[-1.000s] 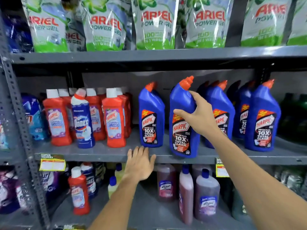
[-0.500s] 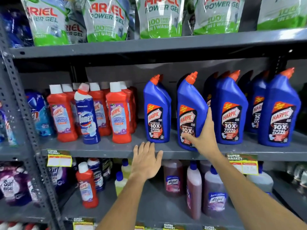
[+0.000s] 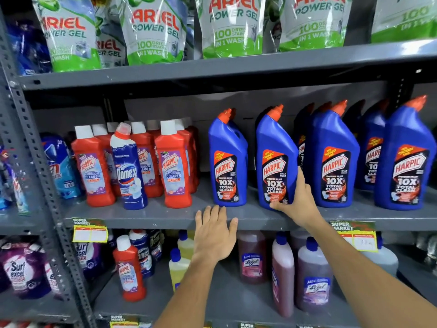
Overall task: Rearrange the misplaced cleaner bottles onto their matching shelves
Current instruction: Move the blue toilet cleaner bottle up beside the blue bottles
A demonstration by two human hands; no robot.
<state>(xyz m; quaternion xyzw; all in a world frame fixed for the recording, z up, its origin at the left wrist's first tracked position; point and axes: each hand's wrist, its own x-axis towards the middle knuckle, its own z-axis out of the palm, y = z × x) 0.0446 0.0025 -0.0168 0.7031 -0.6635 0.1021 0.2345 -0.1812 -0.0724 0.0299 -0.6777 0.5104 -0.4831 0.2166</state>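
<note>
My right hand [image 3: 298, 201] grips the lower right corner of a blue Harpic bottle [image 3: 275, 155] that stands upright on the middle shelf [image 3: 165, 215], second in a row of blue Harpic bottles. My left hand [image 3: 214, 234] lies flat with fingers spread against the front edge of that shelf, holding nothing. At the left of the same shelf, a blue and white Domex bottle [image 3: 128, 169] stands among red Harpic bathroom cleaner bottles [image 3: 173, 166]. On the lower shelf a single red Harpic bottle [image 3: 128, 268] stands in front of Domex bottles [image 3: 144, 252].
Ariel Power Gel pouches [image 3: 153, 29] fill the top shelf. Lizol bottles [image 3: 313, 275] and yellow bottles [image 3: 178, 268] stand on the lower shelf. A perforated grey upright [image 3: 42, 176] divides off a left bay with Surf Excel pouches [image 3: 21, 268]. Price tags [image 3: 89, 230] hang on the shelf edge.
My right hand has slid down from the blue Harpic bottle's neck to its lower corner, and the bottle now stands on the shelf. The left hand stays on the shelf edge.
</note>
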